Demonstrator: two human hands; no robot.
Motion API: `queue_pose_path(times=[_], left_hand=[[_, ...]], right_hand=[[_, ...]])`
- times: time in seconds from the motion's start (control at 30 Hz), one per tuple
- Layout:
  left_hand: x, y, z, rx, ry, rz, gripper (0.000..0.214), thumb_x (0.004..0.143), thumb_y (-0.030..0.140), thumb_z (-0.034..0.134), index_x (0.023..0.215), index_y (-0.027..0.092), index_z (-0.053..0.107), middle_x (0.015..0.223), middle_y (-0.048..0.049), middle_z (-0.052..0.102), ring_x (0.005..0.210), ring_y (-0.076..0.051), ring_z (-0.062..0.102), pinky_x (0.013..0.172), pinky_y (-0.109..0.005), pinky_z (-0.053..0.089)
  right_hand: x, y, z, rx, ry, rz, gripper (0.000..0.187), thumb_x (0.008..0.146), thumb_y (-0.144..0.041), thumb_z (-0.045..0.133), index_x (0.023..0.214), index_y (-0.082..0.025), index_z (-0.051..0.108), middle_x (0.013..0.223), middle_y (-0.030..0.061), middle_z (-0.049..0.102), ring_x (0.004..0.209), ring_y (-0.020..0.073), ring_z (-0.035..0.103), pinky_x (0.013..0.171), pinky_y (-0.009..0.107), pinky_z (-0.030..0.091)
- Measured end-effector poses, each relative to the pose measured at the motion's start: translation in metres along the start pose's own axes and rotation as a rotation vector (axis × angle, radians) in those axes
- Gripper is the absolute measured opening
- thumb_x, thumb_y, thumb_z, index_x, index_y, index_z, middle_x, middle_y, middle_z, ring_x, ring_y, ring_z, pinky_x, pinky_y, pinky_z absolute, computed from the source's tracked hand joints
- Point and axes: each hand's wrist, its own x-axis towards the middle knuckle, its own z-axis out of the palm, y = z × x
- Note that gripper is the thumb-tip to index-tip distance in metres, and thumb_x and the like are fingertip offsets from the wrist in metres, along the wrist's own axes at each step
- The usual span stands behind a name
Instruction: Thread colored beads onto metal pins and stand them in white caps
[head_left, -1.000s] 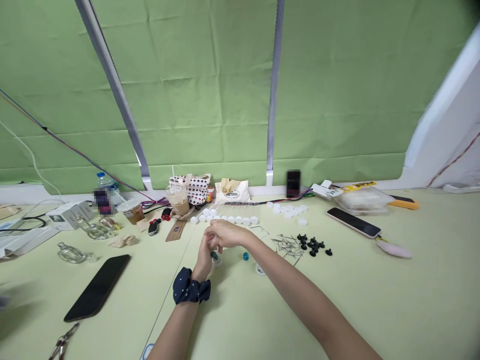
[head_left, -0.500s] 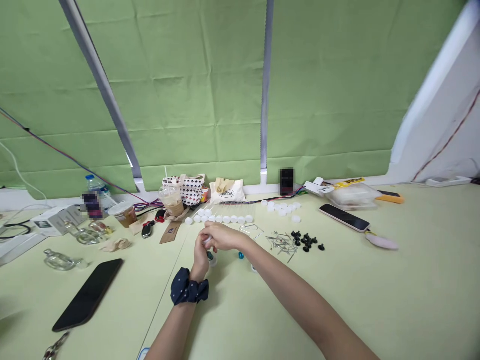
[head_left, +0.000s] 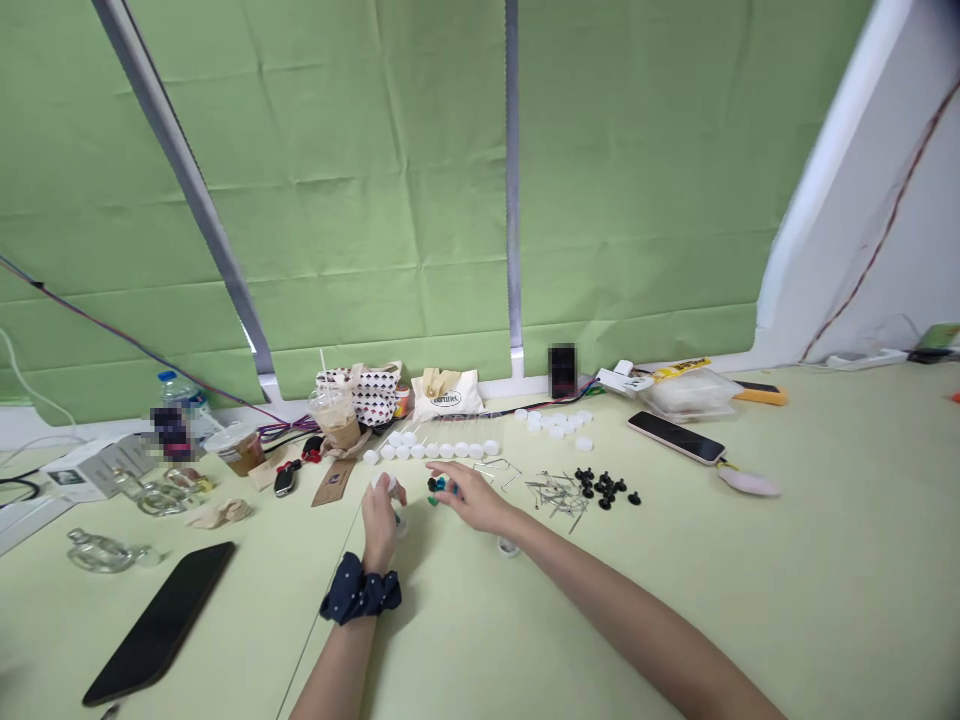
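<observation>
My left hand [head_left: 379,525], wearing a dark dotted scrunchie [head_left: 361,590] at the wrist, is closed around a white round cap [head_left: 384,481]. Just beside its palm another small whitish round piece [head_left: 401,524] shows, partly hidden by the fingers. My right hand [head_left: 474,498] reaches in from the right, thumb and index finger apart around small black and teal pieces [head_left: 436,485]. Whether the fingers touch these pieces I cannot tell. A small green piece [head_left: 433,501] lies just below them. Under my right wrist sits a white ring-shaped piece [head_left: 508,546].
Rows of white caps [head_left: 448,451] and a looser group of caps [head_left: 556,424] stand behind my hands. To the right are metal pins [head_left: 559,497], black knobs [head_left: 606,487] and a phone [head_left: 676,438]. Leftward lie a large phone [head_left: 161,622] and glass bottles [head_left: 101,552].
My hands were together and have parted. The left moved slightly left with the white cap; the right drew away, its fingers now at the small pieces. The view has shifted a little.
</observation>
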Motion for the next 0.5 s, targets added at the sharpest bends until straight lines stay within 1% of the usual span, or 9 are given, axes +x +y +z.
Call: queue_pose_path(times=[0.07, 0.13, 0.2, 0.27, 0.33, 0.4, 0.43, 0.5], left_hand=[[0.007, -0.005, -0.008, 0.056, 0.062, 0.079, 0.036, 0.086, 0.046, 0.035, 0.063, 0.020, 0.044, 0.057, 0.0011, 0.049, 0.056, -0.014, 0.048, 0.059, -0.025, 0.040], [0.013, -0.012, -0.012, 0.104, 0.127, 0.128, 0.030, 0.085, 0.046, 0.039, 0.072, 0.020, 0.045, 0.061, 0.0015, 0.050, 0.060, -0.014, 0.049, 0.063, -0.025, 0.041], [0.016, -0.017, -0.012, 0.163, 0.147, 0.141, 0.026, 0.085, 0.045, 0.042, 0.082, 0.020, 0.045, 0.065, 0.0011, 0.051, 0.063, -0.015, 0.051, 0.066, -0.026, 0.041], [0.017, -0.020, -0.011, 0.204, 0.139, 0.119, 0.026, 0.085, 0.045, 0.043, 0.091, 0.019, 0.045, 0.071, -0.0007, 0.054, 0.066, -0.016, 0.053, 0.068, -0.028, 0.042], [0.016, -0.021, -0.011, 0.220, 0.139, 0.127, 0.029, 0.085, 0.045, 0.043, 0.098, 0.019, 0.046, 0.083, -0.0049, 0.057, 0.077, -0.019, 0.056, 0.073, -0.030, 0.043], [0.016, -0.021, -0.013, 0.231, 0.155, 0.175, 0.031, 0.084, 0.045, 0.046, 0.099, 0.018, 0.048, 0.095, -0.0086, 0.058, 0.091, -0.021, 0.055, 0.080, -0.031, 0.042], [0.016, -0.021, -0.014, 0.232, 0.165, 0.193, 0.032, 0.083, 0.045, 0.047, 0.099, 0.018, 0.049, 0.097, -0.0094, 0.058, 0.095, -0.022, 0.054, 0.082, -0.032, 0.042], [0.017, -0.021, -0.016, 0.221, 0.183, 0.192, 0.031, 0.083, 0.045, 0.047, 0.098, 0.018, 0.049, 0.096, -0.0095, 0.059, 0.094, -0.022, 0.056, 0.083, -0.033, 0.042]], right_hand=[[-0.008, 0.020, -0.016, -0.069, 0.055, 0.061, 0.035, 0.083, -0.015, 0.052, 0.117, -0.021, 0.055, 0.107, 0.0062, 0.059, 0.075, 0.0126, 0.055, 0.072, 0.027, 0.045], [-0.016, 0.041, -0.034, -0.148, 0.107, 0.144, 0.027, 0.082, -0.014, 0.050, 0.106, -0.019, 0.061, 0.100, 0.0065, 0.062, 0.076, 0.0138, 0.056, 0.072, 0.028, 0.045], [-0.025, 0.060, -0.050, -0.233, 0.151, 0.209, 0.022, 0.082, -0.013, 0.049, 0.098, -0.016, 0.064, 0.096, 0.0069, 0.063, 0.075, 0.0143, 0.057, 0.073, 0.028, 0.045], [-0.034, 0.074, -0.064, -0.298, 0.177, 0.247, 0.021, 0.083, -0.014, 0.048, 0.093, -0.015, 0.066, 0.092, 0.0073, 0.064, 0.075, 0.0147, 0.058, 0.074, 0.028, 0.045], [-0.041, 0.085, -0.073, -0.337, 0.187, 0.250, 0.020, 0.084, -0.016, 0.047, 0.090, -0.015, 0.066, 0.090, 0.0076, 0.065, 0.075, 0.0150, 0.059, 0.074, 0.028, 0.045], [-0.046, 0.092, -0.078, -0.361, 0.199, 0.233, 0.021, 0.084, -0.017, 0.046, 0.088, -0.015, 0.067, 0.089, 0.0078, 0.065, 0.075, 0.0155, 0.059, 0.074, 0.028, 0.045], [-0.048, 0.095, -0.079, -0.370, 0.208, 0.225, 0.021, 0.084, -0.017, 0.046, 0.088, -0.015, 0.067, 0.088, 0.0078, 0.065, 0.076, 0.0158, 0.059, 0.074, 0.028, 0.045], [-0.048, 0.099, -0.080, -0.380, 0.222, 0.228, 0.022, 0.084, -0.016, 0.046, 0.088, -0.015, 0.067, 0.088, 0.0078, 0.066, 0.078, 0.0163, 0.059, 0.075, 0.028, 0.045]])
